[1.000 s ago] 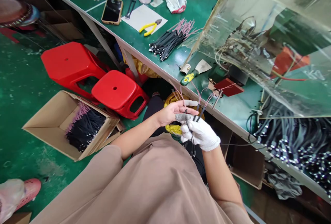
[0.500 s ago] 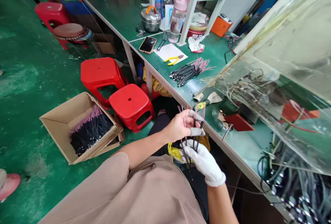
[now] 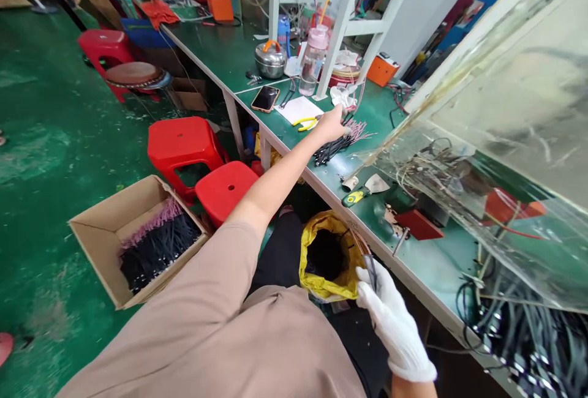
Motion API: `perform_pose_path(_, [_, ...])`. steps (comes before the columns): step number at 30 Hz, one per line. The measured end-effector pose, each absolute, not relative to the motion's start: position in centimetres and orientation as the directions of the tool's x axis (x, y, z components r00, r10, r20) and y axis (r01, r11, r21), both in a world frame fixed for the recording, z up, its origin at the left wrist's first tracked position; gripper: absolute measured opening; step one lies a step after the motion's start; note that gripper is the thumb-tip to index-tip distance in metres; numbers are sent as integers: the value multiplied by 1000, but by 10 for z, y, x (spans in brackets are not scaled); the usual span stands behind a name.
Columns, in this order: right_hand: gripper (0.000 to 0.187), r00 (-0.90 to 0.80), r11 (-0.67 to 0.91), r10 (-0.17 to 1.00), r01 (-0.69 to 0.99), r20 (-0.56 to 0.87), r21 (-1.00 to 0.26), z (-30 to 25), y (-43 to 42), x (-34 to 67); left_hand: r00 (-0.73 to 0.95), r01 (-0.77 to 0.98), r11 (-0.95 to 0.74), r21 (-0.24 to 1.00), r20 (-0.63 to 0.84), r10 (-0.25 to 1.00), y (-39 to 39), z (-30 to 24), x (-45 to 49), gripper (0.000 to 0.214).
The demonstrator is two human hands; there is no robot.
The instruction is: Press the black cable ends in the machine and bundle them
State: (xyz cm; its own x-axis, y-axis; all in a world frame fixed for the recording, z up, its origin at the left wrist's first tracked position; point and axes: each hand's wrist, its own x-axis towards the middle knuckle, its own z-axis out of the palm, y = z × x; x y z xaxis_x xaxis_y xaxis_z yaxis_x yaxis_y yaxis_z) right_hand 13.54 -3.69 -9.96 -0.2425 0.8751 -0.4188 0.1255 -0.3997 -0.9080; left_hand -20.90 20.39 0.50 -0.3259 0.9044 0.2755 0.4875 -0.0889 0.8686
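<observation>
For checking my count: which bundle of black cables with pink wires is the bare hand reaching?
The bundle on the green bench, at the fingertips of the left hand; the other bundle lies in the cardboard box.

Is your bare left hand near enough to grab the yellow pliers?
Probably yes. The left hand is stretched out over the green table, just beside the yellow pliers on the white paper, and nothing seems to stand between them.
</observation>
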Motion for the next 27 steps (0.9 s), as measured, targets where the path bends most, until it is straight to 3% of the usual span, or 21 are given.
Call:
perform_pose_path(2, [58, -143, -437, 882, 109, -449, -893, -90, -41, 139, -340, 528, -85, 845, 302, 891, 196, -4, -203, 39])
perform_pose_path(5, [53, -51, -484, 873, -210, -485, -849, -78, -44, 141, -347, 389, -242, 889, 385, 855, 152, -18, -184, 29])
perform_pose_path(8, [48, -149, -517, 841, -508, -521, -689, -70, -41, 141, -293, 192, -359, 913, 402, 867, 97, -29, -161, 27])
perform_pose_path(10, [43, -227, -512, 847, -591, -481, -623, -68, -37, 141, -217, 72, -326, 943, 334, 917, 65, -34, -145, 29])
perform_pose_path(18, [40, -333, -509, 860, -612, -386, -606, -68, -34, 128, 73, -72, -115, 991, 121, 990, 27, -53, -82, 34])
perform_pose_path(24, [26, -297, -422, 899, -389, -323, -819, -81, -39, 113, 344, 71, -118, 990, 87, 935, 16, -51, -42, 20])
perform_pose_path(27, [26, -210, -359, 932, -448, -294, -819, -84, -39, 120, 342, 161, -186, 969, 122, 932, 14, -50, -36, 11])
